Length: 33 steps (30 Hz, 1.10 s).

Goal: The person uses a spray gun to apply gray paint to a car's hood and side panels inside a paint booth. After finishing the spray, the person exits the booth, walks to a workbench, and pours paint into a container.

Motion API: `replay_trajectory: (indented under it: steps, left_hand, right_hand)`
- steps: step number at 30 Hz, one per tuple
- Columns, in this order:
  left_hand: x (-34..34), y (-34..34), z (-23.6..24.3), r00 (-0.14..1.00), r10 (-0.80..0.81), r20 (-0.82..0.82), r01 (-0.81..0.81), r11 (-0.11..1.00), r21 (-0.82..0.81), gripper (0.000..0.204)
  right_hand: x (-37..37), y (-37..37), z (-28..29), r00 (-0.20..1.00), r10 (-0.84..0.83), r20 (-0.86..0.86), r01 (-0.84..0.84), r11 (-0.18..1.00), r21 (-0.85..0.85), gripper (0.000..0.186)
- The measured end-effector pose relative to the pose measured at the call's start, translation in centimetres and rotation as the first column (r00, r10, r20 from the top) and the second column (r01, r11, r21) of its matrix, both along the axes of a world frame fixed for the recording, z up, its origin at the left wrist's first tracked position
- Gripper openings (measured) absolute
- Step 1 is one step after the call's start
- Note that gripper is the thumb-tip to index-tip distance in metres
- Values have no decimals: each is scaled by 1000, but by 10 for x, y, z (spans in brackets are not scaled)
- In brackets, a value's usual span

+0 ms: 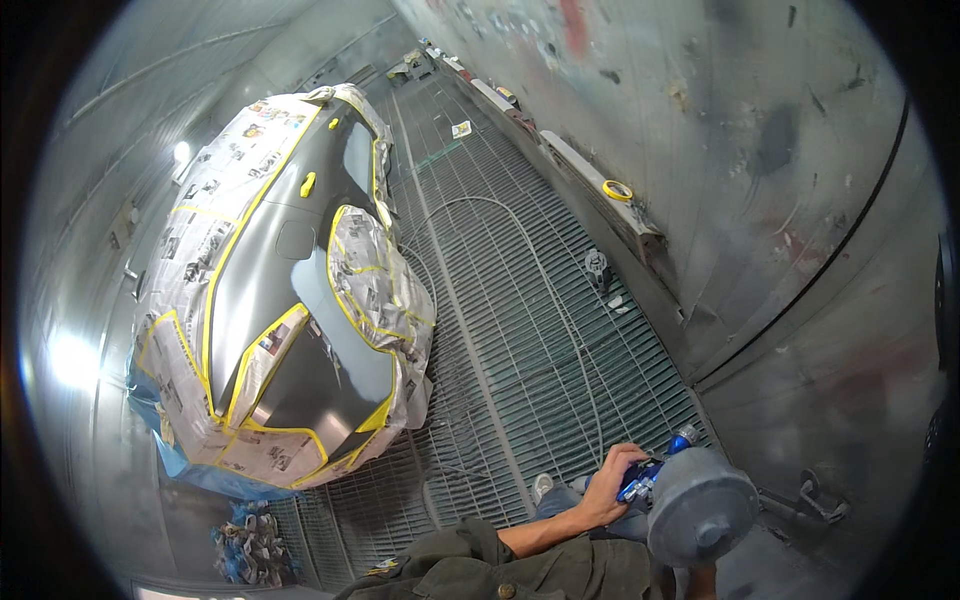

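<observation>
— Which step are you at?
— Left, the masked car [275, 285] stands apart from you; your left hand [605, 490], fingers half-bent, touches the blue spray gun [640, 485] before you, apparently adjusting it. Whether it grips, I can't tell.
— And your right hand?
— The grey cup [703, 510] hides its fingers: can't tell. Your next move probably calls for steadying that cup.

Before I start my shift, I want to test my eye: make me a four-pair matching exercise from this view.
1. spray gun
2. tape roll
3. crumpled heap
4. car

A. partly masked with paper
B. lower left of the picture
C. on the ledge
D. blue, at the left hand

Pairs: 1-D, 2-C, 3-B, 4-A
</observation>
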<state>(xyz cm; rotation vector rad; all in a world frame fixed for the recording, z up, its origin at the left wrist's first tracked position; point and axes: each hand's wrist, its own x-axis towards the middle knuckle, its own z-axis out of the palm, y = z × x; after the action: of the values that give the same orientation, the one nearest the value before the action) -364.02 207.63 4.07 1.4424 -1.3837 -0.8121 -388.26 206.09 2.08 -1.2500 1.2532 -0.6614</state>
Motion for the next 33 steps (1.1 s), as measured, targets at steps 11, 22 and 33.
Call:
replay_trajectory:
  steps: [11, 22, 33]
  left_hand:
    - [-46, -32, -31, 996, -50, 78, 20, 938, 347, 35]
    - [-36, -81, -5, 973, -195, 120, 129, 900, 417, 28]
    - [-62, -153, 15, 860, -500, 97, 445, 831, 335, 23]
  right_hand:
    - [-207, -56, 15, 538, -838, 92, 831, 546, 110, 35]
    - [-320, -5, 53, -123, -969, 216, 978, -155, -139, 36]
    - [-389, -27, 99, 91, -995, -29, 862, 93, -498, 32]
